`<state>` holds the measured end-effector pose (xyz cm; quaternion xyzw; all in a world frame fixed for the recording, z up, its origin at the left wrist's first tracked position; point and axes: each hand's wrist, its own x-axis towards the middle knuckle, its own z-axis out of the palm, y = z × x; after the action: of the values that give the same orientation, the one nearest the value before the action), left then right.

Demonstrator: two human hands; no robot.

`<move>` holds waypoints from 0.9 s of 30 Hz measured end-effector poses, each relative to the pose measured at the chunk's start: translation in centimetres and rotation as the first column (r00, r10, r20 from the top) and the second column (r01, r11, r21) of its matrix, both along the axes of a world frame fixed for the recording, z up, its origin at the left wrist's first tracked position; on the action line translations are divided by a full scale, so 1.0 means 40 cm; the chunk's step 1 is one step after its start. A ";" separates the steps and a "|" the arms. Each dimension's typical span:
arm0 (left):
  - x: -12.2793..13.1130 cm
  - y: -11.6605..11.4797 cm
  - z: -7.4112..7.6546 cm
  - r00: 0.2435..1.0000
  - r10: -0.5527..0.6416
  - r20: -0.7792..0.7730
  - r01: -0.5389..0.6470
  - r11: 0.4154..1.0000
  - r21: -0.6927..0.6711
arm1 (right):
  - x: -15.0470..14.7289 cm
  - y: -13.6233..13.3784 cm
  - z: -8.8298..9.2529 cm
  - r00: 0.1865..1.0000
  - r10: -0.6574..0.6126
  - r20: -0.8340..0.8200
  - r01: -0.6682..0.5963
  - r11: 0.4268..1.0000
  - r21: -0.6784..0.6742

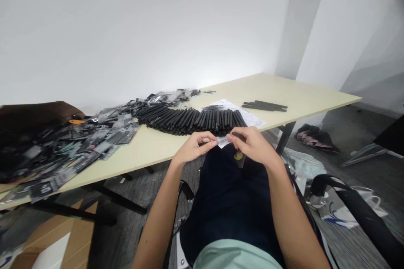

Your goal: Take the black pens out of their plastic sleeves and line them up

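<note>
Firstly, both hands of the person are held together just above the near edge of the table, over the person's lap. The left hand (pixel 193 148) and the right hand (pixel 252 145) are both closed in a pinching way, and between their fingertips they hold a small pale strip of paper or thin plastic (pixel 222 141). The strip lies in the gap between the two hands and is touched from both sides, but it is too small to tell exactly what it is. A small round yellow object (pixel 238 156) is just below the right hand, near the person's dark navy trousers (pixel 227 201).

Just in front of the hands, on the pale cream rectangular table top (pixel 277 92), a long curved row of thin black rods (pixel 189 121) lies side by side. Behind this row is a white printed paper sheet (pixel 233 109), partly under the rods' right end. Further right, a few flat black bars (pixel 265 106) lie together in a small group, well apart from the hands.

On the left side of the table there is a big messy heap of flat black and grey packets in clear plastic bags (pixel 88 138). Beside this heap is a dark brown bag (pixel 34 117). Under the table, a flat brown cardboard box (pixel 59 235) lies on the grey carpet.
</note>
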<state>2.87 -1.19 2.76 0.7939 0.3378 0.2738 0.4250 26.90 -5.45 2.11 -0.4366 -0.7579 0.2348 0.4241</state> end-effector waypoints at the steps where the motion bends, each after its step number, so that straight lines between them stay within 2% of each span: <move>1: -0.001 0.000 -0.001 1.000 0.000 0.002 0.000 1.000 -0.004 | 0.000 0.001 0.000 1.000 0.004 0.004 -0.004 1.000 -0.001; 8: -0.002 0.004 -0.008 1.000 0.001 0.000 -0.001 1.000 -0.018 | 0.005 0.004 -0.004 0.999 0.014 -0.034 -0.015 1.000 -0.021; 18: 0.002 0.003 -0.002 0.999 -0.019 0.040 0.020 1.000 -0.010 | 0.041 0.006 -0.014 0.980 -0.097 -0.175 0.101 0.995 0.016; 27: 0.004 0.002 -0.003 0.997 -0.039 0.070 0.038 0.999 0.023 | 0.036 0.009 -0.019 0.958 0.000 -0.287 0.002 1.000 0.008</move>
<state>3.05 -1.11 2.63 0.7946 0.3041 0.2971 0.4333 28.35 -5.10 1.35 -0.3965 -0.6892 0.2922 0.5314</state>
